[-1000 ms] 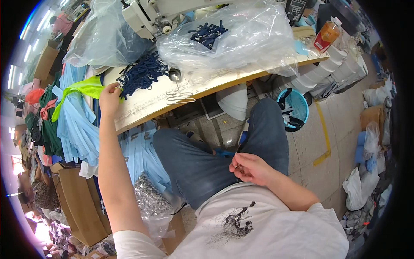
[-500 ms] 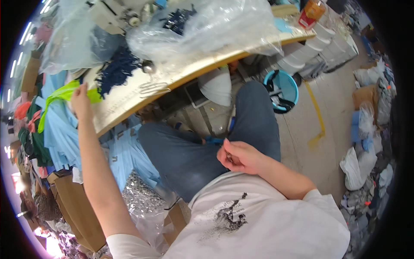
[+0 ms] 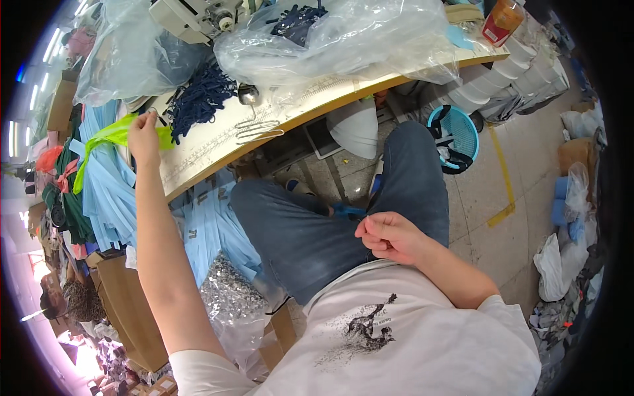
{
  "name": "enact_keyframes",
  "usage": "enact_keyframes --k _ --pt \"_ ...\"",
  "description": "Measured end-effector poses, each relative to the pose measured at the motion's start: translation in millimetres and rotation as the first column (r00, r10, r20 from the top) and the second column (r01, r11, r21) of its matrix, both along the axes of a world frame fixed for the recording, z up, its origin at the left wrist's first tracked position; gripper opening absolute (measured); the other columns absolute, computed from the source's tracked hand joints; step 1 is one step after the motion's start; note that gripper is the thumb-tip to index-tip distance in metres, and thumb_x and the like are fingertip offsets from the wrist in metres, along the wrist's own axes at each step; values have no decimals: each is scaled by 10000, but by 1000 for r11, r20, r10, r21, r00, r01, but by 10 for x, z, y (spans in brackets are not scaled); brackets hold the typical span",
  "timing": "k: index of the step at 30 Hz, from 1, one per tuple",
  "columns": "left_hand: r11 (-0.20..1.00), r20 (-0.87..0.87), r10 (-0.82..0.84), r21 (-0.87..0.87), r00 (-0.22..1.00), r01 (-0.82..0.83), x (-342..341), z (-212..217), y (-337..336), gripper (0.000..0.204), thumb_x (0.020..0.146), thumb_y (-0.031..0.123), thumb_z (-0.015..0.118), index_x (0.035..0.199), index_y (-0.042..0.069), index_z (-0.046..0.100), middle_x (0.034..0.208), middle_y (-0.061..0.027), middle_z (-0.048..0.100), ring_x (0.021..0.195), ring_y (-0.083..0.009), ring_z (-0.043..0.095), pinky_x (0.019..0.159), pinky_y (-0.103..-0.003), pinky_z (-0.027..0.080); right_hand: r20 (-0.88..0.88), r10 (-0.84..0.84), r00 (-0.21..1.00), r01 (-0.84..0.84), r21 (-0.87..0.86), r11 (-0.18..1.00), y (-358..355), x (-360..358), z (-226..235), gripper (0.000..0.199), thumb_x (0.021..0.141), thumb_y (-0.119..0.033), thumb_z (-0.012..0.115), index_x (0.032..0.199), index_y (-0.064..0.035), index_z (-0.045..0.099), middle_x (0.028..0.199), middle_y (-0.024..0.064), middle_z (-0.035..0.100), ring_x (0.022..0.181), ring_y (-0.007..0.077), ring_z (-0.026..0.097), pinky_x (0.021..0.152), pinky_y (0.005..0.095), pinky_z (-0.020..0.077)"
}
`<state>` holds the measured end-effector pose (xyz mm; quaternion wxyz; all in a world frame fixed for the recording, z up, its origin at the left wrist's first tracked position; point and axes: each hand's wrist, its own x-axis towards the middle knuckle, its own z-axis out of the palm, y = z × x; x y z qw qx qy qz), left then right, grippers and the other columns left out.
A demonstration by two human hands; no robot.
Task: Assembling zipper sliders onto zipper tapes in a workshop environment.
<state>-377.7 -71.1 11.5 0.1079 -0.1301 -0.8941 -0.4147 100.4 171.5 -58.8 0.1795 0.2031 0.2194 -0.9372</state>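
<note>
My left hand (image 3: 143, 137) is stretched out to the table's left end, its fingers pinched together over a lime-green cloth strip (image 3: 105, 137). What sits in that pinch is too small to make out. A heap of navy cord-like pieces (image 3: 201, 98) lies just right of it, and long light-blue fabric strips (image 3: 109, 181) hang below it off the table. Above my lap, my right hand (image 3: 393, 239) is closed, thumb against curled fingers. Anything inside it is hidden. A bent wire piece (image 3: 259, 132) and a round shiny metal object (image 3: 248, 94) rest near the table edge.
The white table (image 3: 317, 97) carries clear plastic bags (image 3: 343, 43), a sewing machine (image 3: 181, 18) and an orange-brown bottle (image 3: 502, 23). A turquoise basket (image 3: 462, 135) stands on the floor at right. Cardboard boxes (image 3: 129, 310) and a bag of small silvery pieces (image 3: 228, 297) are at lower left.
The whole view has shifted, moving the scene rightward. My right hand has turned, its fingers closing together with the thumb. My left hand stays by the green strip.
</note>
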Motion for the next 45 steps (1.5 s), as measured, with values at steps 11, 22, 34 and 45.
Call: enact_keyframes --k 11,22,34,45 --pt "733 -36 -357 609 933 304 1582 720 326 348 928 62 595 1225 -88 489 1067 -167 646 987 -178 618 898 -265 477 -132 -113 985 106 -54 993 30 -115 -41 260 973 -195 560 1143 -4 602 907 49 595 647 54 467 460 169 320" --pt "685 279 -594 667 754 293 3448 -101 755 266 969 46 492 1209 -50 558 961 -114 590 843 -175 583 838 -392 526 -223 -190 956 201 26 979 18 -139 102 179 947 -197 598 1037 -43 611 894 73 613 523 32 385 416 176 252" --pt "669 350 -639 692 684 271 3733 -105 633 151 917 -8 568 1054 -51 614 1004 -121 592 871 -180 594 836 -368 532 -244 -131 961 191 241 952 24 -166 343 163 929 -77 606 1079 -14 599 890 28 599 516 6 380 421 166 267" --pt "690 369 -638 664 675 288 3826 -80 614 204 797 -136 657 978 -46 624 991 -115 619 854 -140 592 738 -213 460 -262 -52 964 160 411 898 -20 -157 456 150 900 -46 641 1045 -28 608 929 8 599 628 5 458 495 159 338"
